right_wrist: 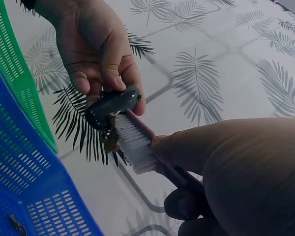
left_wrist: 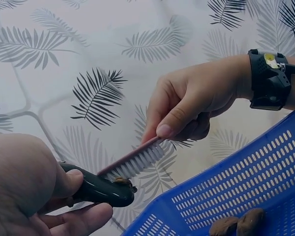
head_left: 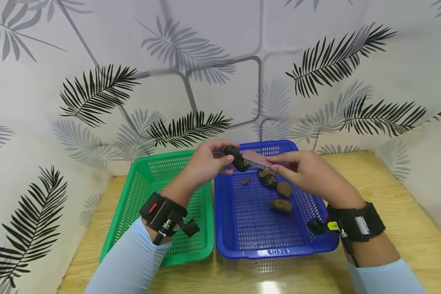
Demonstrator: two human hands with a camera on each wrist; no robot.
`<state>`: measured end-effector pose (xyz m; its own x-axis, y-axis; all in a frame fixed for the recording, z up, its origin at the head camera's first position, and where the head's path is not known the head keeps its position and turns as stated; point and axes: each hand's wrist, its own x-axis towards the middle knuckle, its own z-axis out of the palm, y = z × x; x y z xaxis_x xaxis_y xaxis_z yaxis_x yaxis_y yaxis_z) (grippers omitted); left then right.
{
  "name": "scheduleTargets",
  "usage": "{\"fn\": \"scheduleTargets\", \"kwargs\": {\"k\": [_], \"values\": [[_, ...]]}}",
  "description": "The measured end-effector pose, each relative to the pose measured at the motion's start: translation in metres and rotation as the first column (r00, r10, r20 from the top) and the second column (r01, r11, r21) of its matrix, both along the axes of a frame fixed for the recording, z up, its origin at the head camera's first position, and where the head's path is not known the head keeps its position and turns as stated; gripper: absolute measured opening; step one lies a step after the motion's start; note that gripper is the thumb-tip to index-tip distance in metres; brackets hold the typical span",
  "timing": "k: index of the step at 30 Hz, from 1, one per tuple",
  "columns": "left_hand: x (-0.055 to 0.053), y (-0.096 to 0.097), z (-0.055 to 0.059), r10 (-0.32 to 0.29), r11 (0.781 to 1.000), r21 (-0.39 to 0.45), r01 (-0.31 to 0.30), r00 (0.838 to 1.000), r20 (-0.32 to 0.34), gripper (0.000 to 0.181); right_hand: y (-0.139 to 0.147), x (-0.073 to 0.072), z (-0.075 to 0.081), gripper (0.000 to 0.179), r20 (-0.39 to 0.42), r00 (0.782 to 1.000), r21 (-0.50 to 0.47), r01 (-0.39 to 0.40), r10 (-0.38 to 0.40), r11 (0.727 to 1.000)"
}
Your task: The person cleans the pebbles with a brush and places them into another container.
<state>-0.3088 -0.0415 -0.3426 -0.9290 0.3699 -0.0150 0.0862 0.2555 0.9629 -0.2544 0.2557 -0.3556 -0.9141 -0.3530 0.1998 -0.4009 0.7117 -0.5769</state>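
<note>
My left hand [head_left: 209, 161] pinches a dark green, glossy, oblong object [head_left: 235, 158] between thumb and fingers, above the back of the blue basket [head_left: 257, 224]. Brown mud clings to one side of this object [right_wrist: 115, 105], as the right wrist view shows. A pink-backed brush [head_left: 257, 158] with white bristles is held by my right hand [head_left: 305, 169], thumb against fingers near one end. In the left wrist view the bristles [left_wrist: 142, 164] reach the muddy patch. Below, several mud-coated lumps [head_left: 281, 206] lie in the blue basket, along with a small brown crumb [head_left: 246, 181].
A green slotted basket [head_left: 202, 258] stands left of the blue one, partly behind my left forearm. Both sit on a light wood-grain table [head_left: 375, 175]. Behind them rises a pale wall covering [head_left: 224, 98] printed with leaves. Each wrist wears a black strap with a small camera.
</note>
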Motion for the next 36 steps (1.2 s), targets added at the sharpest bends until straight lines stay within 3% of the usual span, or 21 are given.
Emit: {"fn": "scheduleTargets", "kwargs": {"k": [14,20,28,36], "values": [[-0.006,0.003,-0.003,-0.079,0.995,0.065,0.075,0.995,0.064,0.045,0.004,-0.001,-0.001,0.032,0.044,0.999,0.057,0.016,-0.019,0.998],[-0.006,0.004,-0.006,-0.103,0.989,0.117,0.087,0.985,0.136,0.046,0.008,0.002,0.006,0.034,-0.018,0.998,0.029,0.064,-0.063,0.998],[-0.003,0.011,-0.008,-0.048,0.996,0.084,0.035,0.986,0.159,0.046,-0.001,0.003,0.003,0.032,-0.150,0.988,-0.031,0.017,-0.022,0.999],[0.004,0.020,-0.005,0.028,0.997,0.065,-0.035,0.994,0.101,0.041,-0.010,0.006,0.002,0.032,-0.154,0.988,-0.005,0.000,-0.001,1.000]]}}
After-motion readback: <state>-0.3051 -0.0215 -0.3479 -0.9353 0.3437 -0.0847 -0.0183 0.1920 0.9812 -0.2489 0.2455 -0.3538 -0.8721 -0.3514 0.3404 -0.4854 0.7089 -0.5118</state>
